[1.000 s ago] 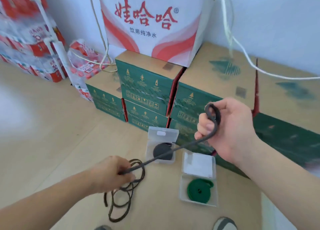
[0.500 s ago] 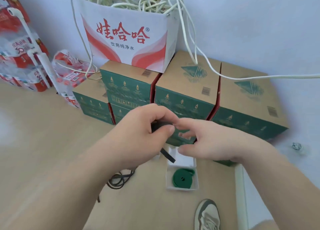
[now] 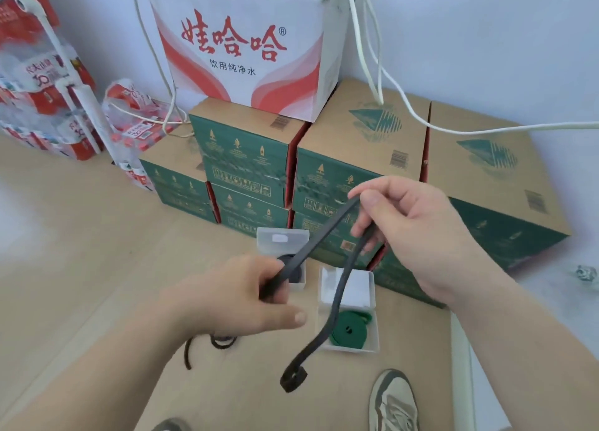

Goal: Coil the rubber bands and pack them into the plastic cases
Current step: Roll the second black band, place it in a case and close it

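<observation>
Hands held a black rubber band (image 3: pixel 327 226) in the air above the floor, head view only. Left hand (image 3: pixel 246 296) was closed, pinching one stretch of the band between thumb and fingers. Right hand (image 3: pixel 418 232), further right and higher, was closed on the band's upper bend with thumb and forefinger. From the right hand a second stretch of band dropped down toward the near side, ending in a small curled tip (image 3: pixel 293 378) hanging free above the tan floor (image 3: pixel 81 252).

Two clear plastic cases lay open on the floor under the hands. Far case (image 3: pixel 282 241) held a dark coiled band, partly hidden by the left hand. Near case (image 3: pixel 348 310) held a green coiled band (image 3: pixel 348 330) in its near half, lid half white.

More loose dark band (image 3: pixel 207 346) lay on the floor under the left forearm, mostly hidden.

Green and brown cartons (image 3: pixel 366 158) were stacked against the far wall. White and red box (image 3: pixel 243 48) sat on top, with pale cords (image 3: pixel 421 119) spilling out to the right. Shoe (image 3: pixel 393 401) showed at the near edge.
</observation>
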Available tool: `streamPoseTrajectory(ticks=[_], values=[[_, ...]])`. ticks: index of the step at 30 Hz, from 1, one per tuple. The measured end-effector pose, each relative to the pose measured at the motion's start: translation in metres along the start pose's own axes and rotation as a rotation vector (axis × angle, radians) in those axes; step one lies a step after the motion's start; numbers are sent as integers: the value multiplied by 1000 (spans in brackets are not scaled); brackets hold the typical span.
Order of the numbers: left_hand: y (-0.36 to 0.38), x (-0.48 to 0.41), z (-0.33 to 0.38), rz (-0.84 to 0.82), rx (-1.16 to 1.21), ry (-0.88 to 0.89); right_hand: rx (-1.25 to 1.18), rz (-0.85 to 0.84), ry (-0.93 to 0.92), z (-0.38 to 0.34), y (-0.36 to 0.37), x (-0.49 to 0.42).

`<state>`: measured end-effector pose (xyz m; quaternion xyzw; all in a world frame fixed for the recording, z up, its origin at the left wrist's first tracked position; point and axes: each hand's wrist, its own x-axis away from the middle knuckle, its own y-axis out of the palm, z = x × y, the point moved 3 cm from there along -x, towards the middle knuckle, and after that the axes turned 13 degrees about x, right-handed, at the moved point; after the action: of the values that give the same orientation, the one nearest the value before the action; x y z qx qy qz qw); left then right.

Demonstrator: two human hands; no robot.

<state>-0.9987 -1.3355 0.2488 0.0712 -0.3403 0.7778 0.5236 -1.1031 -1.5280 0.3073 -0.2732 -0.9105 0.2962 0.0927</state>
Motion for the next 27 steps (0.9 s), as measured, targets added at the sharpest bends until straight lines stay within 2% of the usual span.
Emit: streamPoseTrajectory(ticks=[2,3,5,7,10,11,13,16,20,22,25,27], values=[[2,-3,-19,-41,-242,-166,-90,129,93,13,-8,-5],[1,-2,-25,-31,-317,-209,-61,157,131,21,-12,-7],[-3,1,-32,46,-364,-223,122,71,185,35,-16,-7],[-10,7,-26,164,-265,-127,352,-206,214,46,-12,-2],[-13,19,0,327,-100,126,586,-726,289,55,6,11],[-11,24,10,371,-55,207,608,-858,300,55,13,14],[-8,32,25,451,98,333,631,-1003,252,54,26,15],[-8,34,32,529,310,428,619,-967,91,52,37,11],[6,24,29,518,400,406,66,-742,-81,38,45,3],[13,20,28,495,384,415,-62,-698,-123,27,43,3],[9,15,25,445,345,436,33,-582,-178,15,45,5],[9,11,17,359,241,353,128,-506,-202,12,47,7]])
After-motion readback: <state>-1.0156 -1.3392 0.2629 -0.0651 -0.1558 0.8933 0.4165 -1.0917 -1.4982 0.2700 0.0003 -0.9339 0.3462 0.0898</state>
